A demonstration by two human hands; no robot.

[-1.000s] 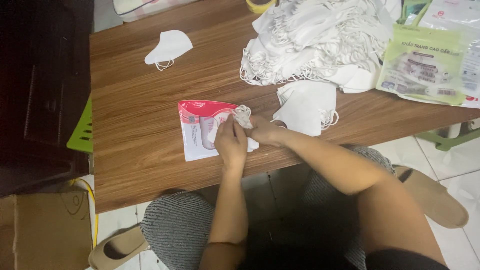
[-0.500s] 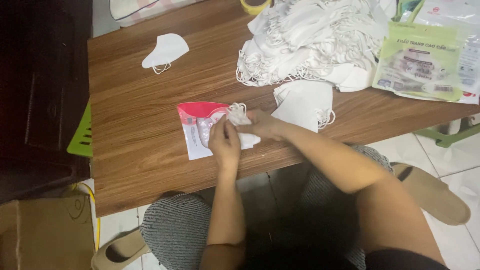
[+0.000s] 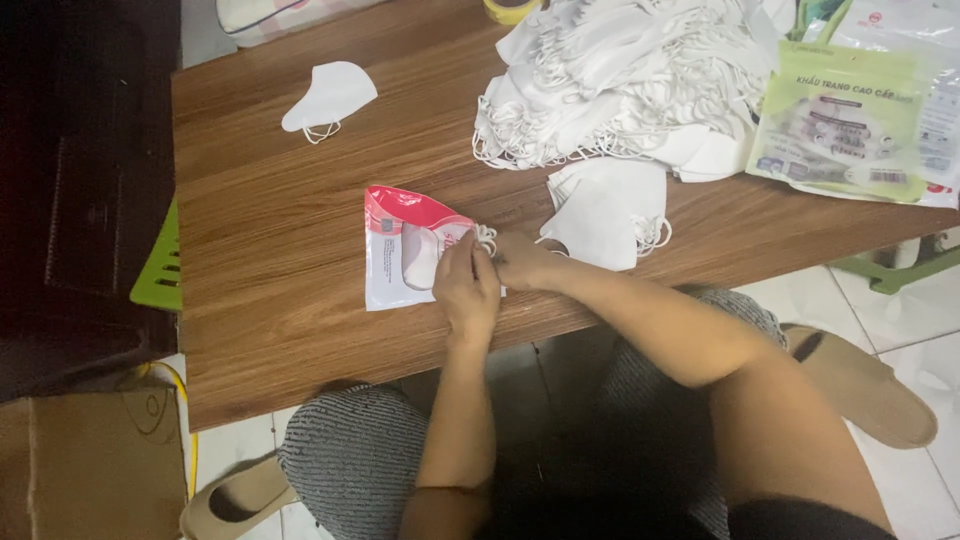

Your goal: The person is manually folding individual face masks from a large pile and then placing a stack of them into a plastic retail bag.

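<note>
A clear plastic pouch with a red top (image 3: 410, 250) lies flat near the front edge of the wooden table (image 3: 280, 230). A white face mask (image 3: 424, 258) sits partly inside it, its ear loops sticking out at the pouch's right end. My left hand (image 3: 466, 288) presses down on the pouch's right edge. My right hand (image 3: 520, 262) pinches the mask's loops at the pouch mouth, touching the left hand.
A short stack of folded white masks (image 3: 605, 215) lies just right of my hands, a large heap of masks (image 3: 620, 80) behind it. A single mask (image 3: 330, 95) rests far left. Green printed packets (image 3: 840, 120) lie at the right. A dark cabinet (image 3: 80, 180) borders the table's left.
The mask has gone slightly deeper into the pouch. Both hands stay at the pouch mouth, and the view has shifted a little.
</note>
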